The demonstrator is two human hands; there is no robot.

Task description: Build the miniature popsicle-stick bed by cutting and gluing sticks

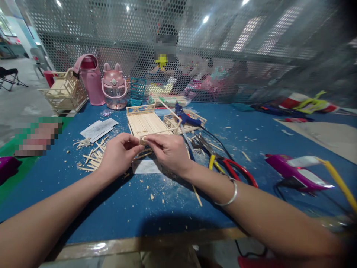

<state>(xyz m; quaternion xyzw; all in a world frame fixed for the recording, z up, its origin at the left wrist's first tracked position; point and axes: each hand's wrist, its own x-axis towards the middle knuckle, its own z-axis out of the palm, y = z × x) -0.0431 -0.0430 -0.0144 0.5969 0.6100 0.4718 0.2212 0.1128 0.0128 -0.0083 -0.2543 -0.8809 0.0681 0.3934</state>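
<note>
Both hands meet at the near corner of a small wooden stick frame (147, 121) with a slatted floor and raised rails. My left hand (119, 153) pinches that corner with thumb and forefinger. From the other side my right hand (170, 150), with a silver bangle on its wrist, pinches at the same spot, its fingertips nearly touching the left ones. Just below the hands lies a white paper (146, 167). Loose short sticks (94, 158) are heaped left of my left hand. Behind the frame's right side rests a blue glue gun (187, 116).
Pliers with red handles (241, 171) and a purple tool (299, 173) lie to the right. At the back left stand a pink flask (93, 82), a pink-lidded bottle (115, 89) and another stick model (65, 93). A perforated metal screen (117, 44) rises behind the table (111, 219).
</note>
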